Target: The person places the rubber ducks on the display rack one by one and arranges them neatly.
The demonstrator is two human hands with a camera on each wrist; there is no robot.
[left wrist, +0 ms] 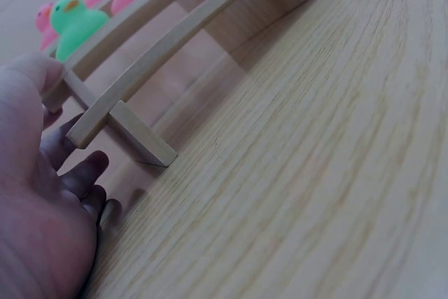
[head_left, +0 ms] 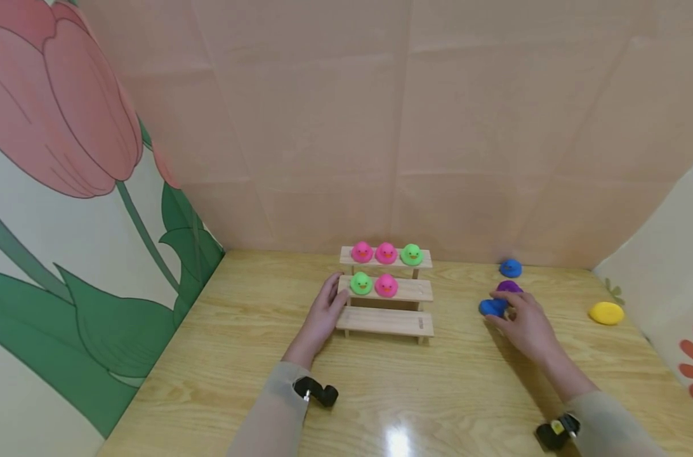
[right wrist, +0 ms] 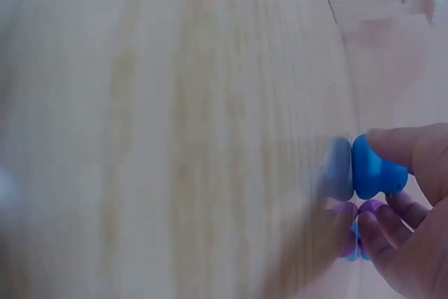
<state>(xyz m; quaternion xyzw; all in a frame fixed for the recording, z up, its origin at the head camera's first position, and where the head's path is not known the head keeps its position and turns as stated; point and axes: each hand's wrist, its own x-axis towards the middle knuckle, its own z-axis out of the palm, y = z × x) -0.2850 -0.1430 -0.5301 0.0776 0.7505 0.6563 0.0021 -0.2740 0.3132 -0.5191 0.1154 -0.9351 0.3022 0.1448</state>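
Observation:
A three-step wooden stand (head_left: 384, 320) stands on the table, its left end held by my left hand (head_left: 323, 312), thumb at the middle step and fingers below it. Two pink rubber ducks and a green duck (head_left: 412, 255) line the top step. On the middle step sit a green duck (head_left: 361, 284) and a pink duck (head_left: 386, 285), toward the left. To the right of the stand, my right hand (head_left: 525, 327) pinches a blue rubber duck (right wrist: 376, 168) between thumb and fingers, low at the tabletop. Just behind it is a purple duck (head_left: 509, 287), partly hidden by the fingers.
Another blue duck (head_left: 511, 268) sits farther back, near the pinkish backdrop (head_left: 466, 158). A yellow duck (head_left: 606, 313) lies at the right side of the wood-grain table (head_left: 381, 387). Flower-printed panels (head_left: 95, 330) border the table on both sides.

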